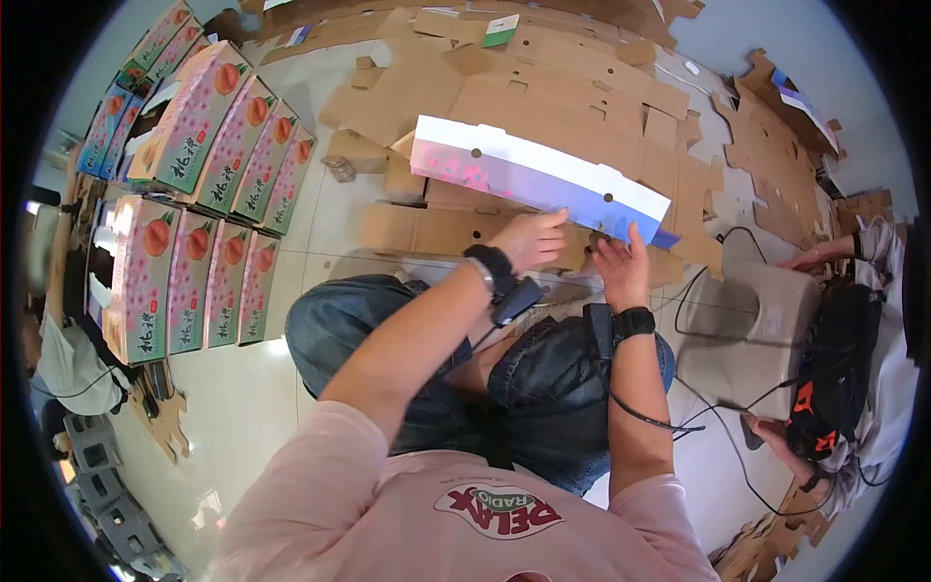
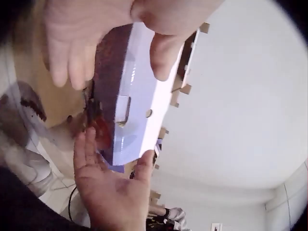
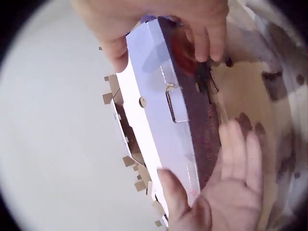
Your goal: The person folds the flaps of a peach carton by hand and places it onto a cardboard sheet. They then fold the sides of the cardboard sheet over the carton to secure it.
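Note:
A long carton [image 1: 543, 179] with a white flap, a blue end and pink blossom print lies slantwise in front of the person. My left hand [image 1: 531, 241] is at its near long edge, fingers fairly straight. In the left wrist view, the thumb of that hand [image 2: 163, 55] lies over the carton's pale side, with the fingers beyond the dark printed face. My right hand [image 1: 621, 267] is at the blue end, palm turned up and fingers spread. The right wrist view shows its thumb [image 3: 118, 55] by the white edge. A cut-out slot [image 3: 175, 103] shows between the hands.
Flattened cardboard [image 1: 553, 107] covers the floor ahead. Stacked peach-printed boxes [image 1: 184, 276] stand at left. A grey plastic stool [image 1: 747, 330] stands at right, beside another person's arm [image 1: 819, 254] and a black bag [image 1: 834, 369]. Cables [image 1: 718, 412] trail near the right knee.

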`<state>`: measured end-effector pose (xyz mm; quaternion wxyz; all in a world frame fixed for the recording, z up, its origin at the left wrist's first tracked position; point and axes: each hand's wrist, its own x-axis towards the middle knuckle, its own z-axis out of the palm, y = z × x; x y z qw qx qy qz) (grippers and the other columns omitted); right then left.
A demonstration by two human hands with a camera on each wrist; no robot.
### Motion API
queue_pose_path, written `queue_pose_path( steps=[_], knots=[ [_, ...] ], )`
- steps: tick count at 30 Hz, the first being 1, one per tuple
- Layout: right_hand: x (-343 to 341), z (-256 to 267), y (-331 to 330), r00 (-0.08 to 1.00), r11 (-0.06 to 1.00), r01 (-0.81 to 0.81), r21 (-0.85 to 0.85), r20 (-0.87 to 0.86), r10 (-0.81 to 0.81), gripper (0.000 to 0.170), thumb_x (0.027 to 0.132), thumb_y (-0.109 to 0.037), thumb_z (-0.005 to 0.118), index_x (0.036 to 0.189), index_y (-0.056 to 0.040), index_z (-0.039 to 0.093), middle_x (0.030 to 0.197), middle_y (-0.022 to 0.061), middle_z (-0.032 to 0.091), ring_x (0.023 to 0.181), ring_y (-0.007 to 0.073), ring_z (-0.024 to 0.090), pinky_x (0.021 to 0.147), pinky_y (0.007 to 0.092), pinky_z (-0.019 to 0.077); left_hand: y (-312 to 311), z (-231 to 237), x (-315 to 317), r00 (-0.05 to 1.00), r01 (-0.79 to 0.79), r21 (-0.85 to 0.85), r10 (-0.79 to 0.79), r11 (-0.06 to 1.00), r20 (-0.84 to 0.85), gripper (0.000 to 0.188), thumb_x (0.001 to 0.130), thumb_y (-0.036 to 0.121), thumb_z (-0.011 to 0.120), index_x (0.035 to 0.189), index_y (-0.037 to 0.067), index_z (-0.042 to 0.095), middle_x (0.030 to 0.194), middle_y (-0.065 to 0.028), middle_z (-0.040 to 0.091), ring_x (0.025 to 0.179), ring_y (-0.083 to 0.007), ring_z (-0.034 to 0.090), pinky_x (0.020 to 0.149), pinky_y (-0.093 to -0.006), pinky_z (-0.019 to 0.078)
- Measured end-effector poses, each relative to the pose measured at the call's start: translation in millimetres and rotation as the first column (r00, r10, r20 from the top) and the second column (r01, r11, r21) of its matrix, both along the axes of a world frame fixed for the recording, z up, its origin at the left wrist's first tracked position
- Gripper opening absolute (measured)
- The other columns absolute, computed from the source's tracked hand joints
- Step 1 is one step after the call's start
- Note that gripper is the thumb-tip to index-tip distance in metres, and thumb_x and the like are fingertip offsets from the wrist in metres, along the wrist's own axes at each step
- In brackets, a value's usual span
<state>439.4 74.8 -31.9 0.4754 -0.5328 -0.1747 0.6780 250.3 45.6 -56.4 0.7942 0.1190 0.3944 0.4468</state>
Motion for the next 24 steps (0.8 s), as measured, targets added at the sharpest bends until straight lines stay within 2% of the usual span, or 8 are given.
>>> queue_pose_path(
  steps=[2,4,6,8,12,14,23,24],
  knots=[
    [2.8,0.0,5.3,0.995,0.997,0.081,-0.011,0.065,-0.080,0.058,0.077,-0.039,0.069,0.121,-0.0078,0.046,0.108,0.0078,0.047,0.100,0.0244,0.049,0.081,0.0361,0.0400,-24.0,32.6,-23.4,0.983,-0.005,0.036,0.012,0.999,-0.182,0.059,0.078,0.040,0.071,0.118,0.003,0.049,0.115,-0.0144,0.052,0.107,-0.0252,0.052,0.091,-0.0413,0.0436],
    [-1.0,10.8,3.9,0.972,0.987,0.152,0.044,0.174,-0.157,0.064,0.077,-0.039,0.069,0.126,-0.0086,0.043,0.112,0.0083,0.047,0.100,0.0249,0.049,0.079,0.0358,0.0402,-46.9,54.1,-47.0,0.894,-0.231,0.063,0.237,0.971,-0.379,0.041,0.077,0.027,0.072,0.108,0.010,0.051,0.099,-0.0061,0.057,0.093,-0.0178,0.057,0.083,-0.0365,0.0469],
    [-2.9,22.8,4.7,0.930,0.971,0.214,0.108,0.280,-0.236,0.070,0.076,-0.039,0.070,0.131,-0.0094,0.039,0.116,0.0087,0.046,0.100,0.0255,0.048,0.078,0.0354,0.0405,-54.0,50.4,-81.8,0.619,-0.382,0.282,0.470,0.880,-0.629,0.043,0.077,0.019,0.070,0.113,0.007,0.049,0.104,-0.0077,0.054,0.093,-0.0170,0.054,0.076,-0.0334,0.0480],
    [-3.5,28.7,5.9,0.892,0.973,0.105,0.208,0.413,-0.184,0.076,0.075,-0.042,0.070,0.133,-0.0106,0.032,0.125,0.0095,0.042,0.106,0.0293,0.047,0.085,0.0412,0.0436,-54.8,34.2,-122.3,0.246,-0.250,0.455,0.511,0.854,-0.823,0.060,0.080,0.025,0.068,0.130,0.009,0.038,0.120,-0.0082,0.047,0.107,-0.0200,0.050,0.088,-0.0353,0.0451],
    [5.1,20.5,18.5,0.938,0.993,0.060,0.099,0.335,-0.090,0.066,0.080,-0.039,0.066,0.132,-0.0096,0.039,0.121,0.0077,0.046,0.100,0.0243,0.047,0.077,0.0338,0.0423,-52.2,45.5,-139.8,0.427,-0.239,0.383,0.451,0.892,-0.784,0.073,0.085,0.035,0.062,0.141,0.010,0.024,0.134,-0.0119,0.037,0.118,-0.0256,0.045,0.092,-0.0389,0.0430],
    [14.0,7.8,24.7,0.964,0.991,-0.020,0.133,0.265,-0.016,0.059,0.083,-0.041,0.062,0.128,-0.0096,0.042,0.122,0.0075,0.046,0.104,0.0236,0.047,0.083,0.0351,0.0418,-51.2,45.3,-140.0,0.643,-0.208,0.318,0.374,0.925,-0.668,0.073,0.089,0.047,0.052,0.145,0.012,0.019,0.141,-0.0141,0.030,0.127,-0.0287,0.037,0.099,-0.0413,0.0377],
    [22.5,11.8,41.8,0.994,0.915,0.094,0.393,-0.087,-0.065,0.066,0.084,-0.047,0.060,0.134,-0.0117,0.035,0.135,0.0036,0.038,0.125,0.0249,0.034,0.107,0.0419,0.0214,-50.8,15.7,-153.3,0.737,-0.472,0.319,0.566,0.822,-0.368,0.078,0.087,0.061,0.045,0.133,-0.001,0.032,0.128,-0.0153,0.044,0.120,-0.0282,0.043,0.104,-0.0376,0.0328],
    [23.5,9.6,44.4,0.994,0.925,0.095,0.368,-0.085,-0.068,0.073,0.080,-0.046,0.064,0.135,-0.0077,0.034,0.136,0.0102,0.037,0.129,0.0289,0.031,0.104,0.0452,0.0276,-50.0,7.2,-153.4,0.738,-0.472,0.318,0.566,0.822,-0.367,0.078,0.087,0.061,0.045,0.133,-0.001,0.032,0.128,-0.0153,0.044,0.120,-0.0282,0.043,0.104,-0.0376,0.0328]
  ],
)
